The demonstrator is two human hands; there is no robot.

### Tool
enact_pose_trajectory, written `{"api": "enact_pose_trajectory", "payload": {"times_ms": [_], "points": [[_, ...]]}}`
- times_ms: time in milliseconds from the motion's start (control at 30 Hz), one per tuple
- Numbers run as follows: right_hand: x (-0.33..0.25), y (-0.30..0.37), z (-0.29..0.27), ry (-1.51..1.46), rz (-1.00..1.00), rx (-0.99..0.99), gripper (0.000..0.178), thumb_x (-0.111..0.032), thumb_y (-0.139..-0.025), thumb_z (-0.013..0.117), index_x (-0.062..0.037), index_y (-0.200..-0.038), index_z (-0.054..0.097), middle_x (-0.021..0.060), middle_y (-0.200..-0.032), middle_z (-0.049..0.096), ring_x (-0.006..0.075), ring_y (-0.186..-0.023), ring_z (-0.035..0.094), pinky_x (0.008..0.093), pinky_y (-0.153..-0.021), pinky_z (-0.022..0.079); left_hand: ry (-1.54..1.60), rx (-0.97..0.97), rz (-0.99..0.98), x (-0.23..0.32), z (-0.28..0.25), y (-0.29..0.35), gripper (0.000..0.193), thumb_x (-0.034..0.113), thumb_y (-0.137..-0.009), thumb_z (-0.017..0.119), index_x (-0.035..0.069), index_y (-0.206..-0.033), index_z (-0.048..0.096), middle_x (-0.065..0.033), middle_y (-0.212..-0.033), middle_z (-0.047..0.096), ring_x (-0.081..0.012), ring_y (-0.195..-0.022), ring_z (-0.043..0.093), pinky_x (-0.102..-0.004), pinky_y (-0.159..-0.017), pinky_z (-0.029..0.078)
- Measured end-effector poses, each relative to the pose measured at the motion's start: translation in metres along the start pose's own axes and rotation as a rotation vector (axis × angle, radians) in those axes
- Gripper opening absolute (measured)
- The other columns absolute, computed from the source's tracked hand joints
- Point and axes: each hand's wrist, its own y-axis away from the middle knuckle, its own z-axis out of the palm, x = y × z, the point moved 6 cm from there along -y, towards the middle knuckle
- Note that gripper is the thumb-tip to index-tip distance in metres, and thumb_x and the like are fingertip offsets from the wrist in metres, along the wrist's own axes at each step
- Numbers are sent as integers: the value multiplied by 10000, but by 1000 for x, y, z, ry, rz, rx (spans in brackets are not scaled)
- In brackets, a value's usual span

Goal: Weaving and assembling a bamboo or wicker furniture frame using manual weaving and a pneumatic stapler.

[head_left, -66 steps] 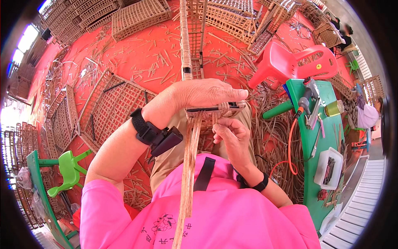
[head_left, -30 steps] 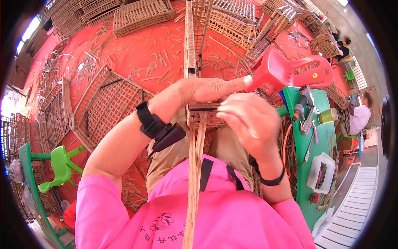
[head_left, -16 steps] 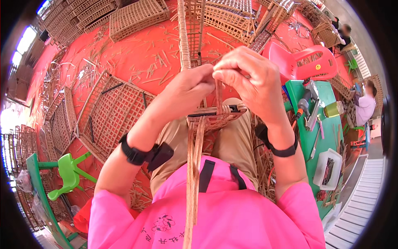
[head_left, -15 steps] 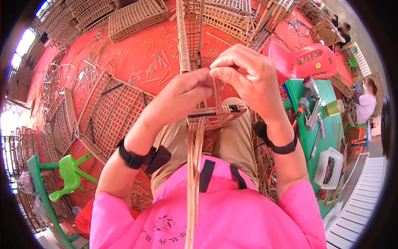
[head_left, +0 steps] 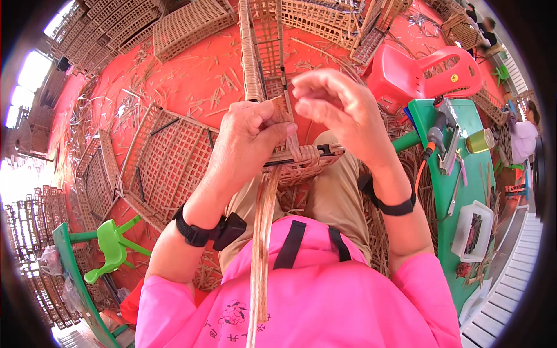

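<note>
A long wicker frame piece (head_left: pixel 304 168) rests across my lap, one end between my knees, the rest running away from me. Flat brown woven strips wrap around the black bar at its near edge. My left hand (head_left: pixel 249 136) is closed on a brown weaving strip (head_left: pixel 292 136) that rises from the wrapped edge, pinched between thumb and fingers. Just to its right my right hand (head_left: pixel 345 110) is lifted, thumb and fingers apart, nothing seen in it. Long loose strips (head_left: pixel 264 243) hang from the frame down over my pink shirt.
At the right stands a green table (head_left: pixel 449 232) with a power tool (head_left: pixel 436 130), hand tools, a jar (head_left: pixel 480 141) and a white tray (head_left: pixel 473 232). Beyond it is a red chair (head_left: pixel 418 75). Woven panels (head_left: pixel 168 156) and strip scraps lie on the red floor. Other people sit far right.
My right hand has let go of the strip and opened. My left hand has turned, now pinching the strip. The view has shifted slightly.
</note>
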Motion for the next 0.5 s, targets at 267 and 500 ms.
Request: {"api": "enact_pose_trajectory", "payload": {"times_ms": [267, 500], "points": [[-5, 66, 13, 581, -235, -28, 372, -190, -744, 817, -69, -1066, 677, 82, -1039, 635, 248, -938, 633, 360, -774, 501, -215, -50, 127, -1, 10, -21, 275, 211, -767, 773, -9, -682, 631, -96, -629, 567, -227, -600, 524, -366, -590, 402], [-9, 62, 30, 755, -322, -120, 368, -142, -725, 776, -51, -1061, 659, 82, -1010, 613, 283, -980, 592, 383, -855, 477, -540, 116, 310, 14, 2, -20, 216, 208, -761, 769, 36, -735, 640, -80, -684, 605, -271, -734, 571, -368, -711, 433]]}}
